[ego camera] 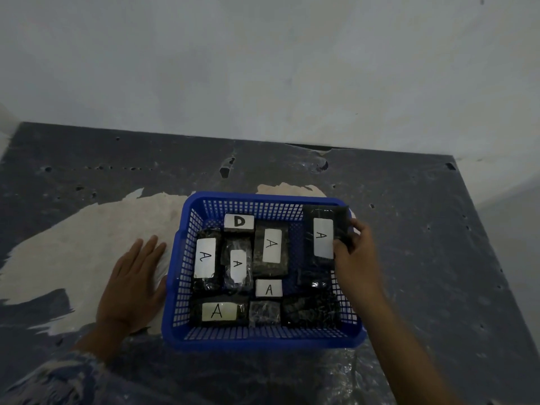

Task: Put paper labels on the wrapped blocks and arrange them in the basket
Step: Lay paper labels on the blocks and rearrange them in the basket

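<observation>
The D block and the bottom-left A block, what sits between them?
In the head view, a short A block lies between the D block and the bottom-left A block.

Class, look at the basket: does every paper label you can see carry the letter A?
No: one label at the far side of the blue basket shows a D.

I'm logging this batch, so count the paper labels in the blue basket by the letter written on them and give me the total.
Labels marked A: 6, one on the block that the right hand holds at the basket's right side, five on blocks lying in it, e.g.
Labels marked D: 1
Total: 7
</observation>
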